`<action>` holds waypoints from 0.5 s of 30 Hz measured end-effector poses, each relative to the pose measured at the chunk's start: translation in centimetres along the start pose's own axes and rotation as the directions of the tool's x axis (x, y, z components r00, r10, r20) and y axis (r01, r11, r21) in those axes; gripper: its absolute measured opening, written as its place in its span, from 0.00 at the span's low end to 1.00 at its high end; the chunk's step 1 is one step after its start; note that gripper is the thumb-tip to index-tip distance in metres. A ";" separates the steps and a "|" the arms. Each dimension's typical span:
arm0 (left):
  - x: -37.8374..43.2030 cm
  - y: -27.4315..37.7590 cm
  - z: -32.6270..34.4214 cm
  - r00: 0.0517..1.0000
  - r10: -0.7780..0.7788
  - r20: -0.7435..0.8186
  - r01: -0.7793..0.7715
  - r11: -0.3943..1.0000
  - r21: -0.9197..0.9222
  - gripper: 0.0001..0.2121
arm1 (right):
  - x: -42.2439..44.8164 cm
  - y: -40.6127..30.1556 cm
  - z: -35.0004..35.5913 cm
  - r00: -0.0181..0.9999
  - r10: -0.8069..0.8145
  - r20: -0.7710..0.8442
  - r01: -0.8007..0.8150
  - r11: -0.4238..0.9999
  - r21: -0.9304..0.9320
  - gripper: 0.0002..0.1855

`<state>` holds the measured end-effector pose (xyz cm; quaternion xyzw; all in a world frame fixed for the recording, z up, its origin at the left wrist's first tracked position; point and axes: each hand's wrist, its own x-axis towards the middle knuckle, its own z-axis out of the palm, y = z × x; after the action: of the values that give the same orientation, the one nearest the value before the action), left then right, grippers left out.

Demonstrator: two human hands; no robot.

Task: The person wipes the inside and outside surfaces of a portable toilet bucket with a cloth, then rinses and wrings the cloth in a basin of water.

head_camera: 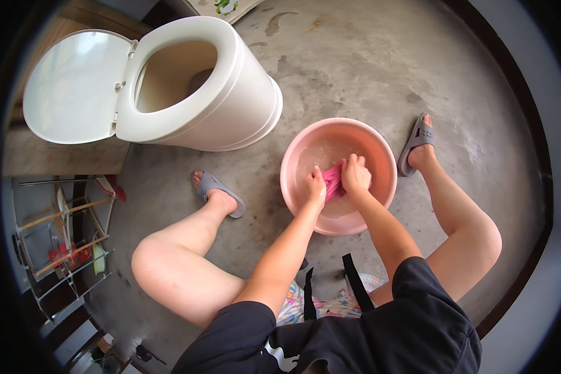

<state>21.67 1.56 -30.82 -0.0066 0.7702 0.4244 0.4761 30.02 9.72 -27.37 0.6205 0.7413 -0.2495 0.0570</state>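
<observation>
A round pink plastic basin point(292, 187) stands on the concrete floor between my feet, with cloudy water in it. A bunched bright pink cloth point(333, 181) is stretched between my two hands inside the basin. My left hand point(316, 186) grips the cloth's left end, thumb up, its skin wet. Around the right end is my right hand point(356, 175), knuckles up and fingers curled. The lower part of the cloth is partly hidden by my hands, and I cannot tell how much of it lies in the water.
A white toilet-shaped bin or commode point(248, 103) with its lid point(75, 89) raised stands at upper left. A metal rack point(70, 252) holding several items is at the left edge. Grey slippers point(217, 191) are on my feet, either side of the basin. A wall curves along the right.
</observation>
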 end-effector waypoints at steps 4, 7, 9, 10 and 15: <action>-1.9 0.8 -1.5 0.966 0.231 -0.114 -0.089 0.715 0.693 0.20 | -1.4 2.5 2.6 0.981 -0.127 -0.149 0.101 0.980 -0.173 0.25; -1.8 -0.5 -2.7 0.946 0.286 0.149 -0.260 0.402 0.878 0.22 | -3.7 2.2 4.1 0.966 -0.254 0.049 0.258 0.944 -0.207 0.27; -0.2 -2.1 -2.7 0.954 0.239 0.182 -0.259 0.343 0.903 0.23 | -3.2 3.4 4.8 0.842 -0.447 0.301 0.532 0.779 -0.333 0.25; 0.6 -2.3 -2.5 0.963 0.220 0.154 -0.229 0.372 0.900 0.23 | -2.3 4.2 5.0 0.798 -0.518 0.307 0.601 0.724 -0.339 0.24; 0.0 0.4 -0.2 0.990 0.049 -0.135 0.067 0.676 0.734 0.33 | -1.1 2.7 6.6 0.995 -0.080 -0.063 0.071 0.989 -0.133 0.26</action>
<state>21.39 1.70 -30.53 0.1514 0.9079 0.0743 0.3837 31.31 6.10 -33.51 0.5951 0.7805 -0.1813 0.0625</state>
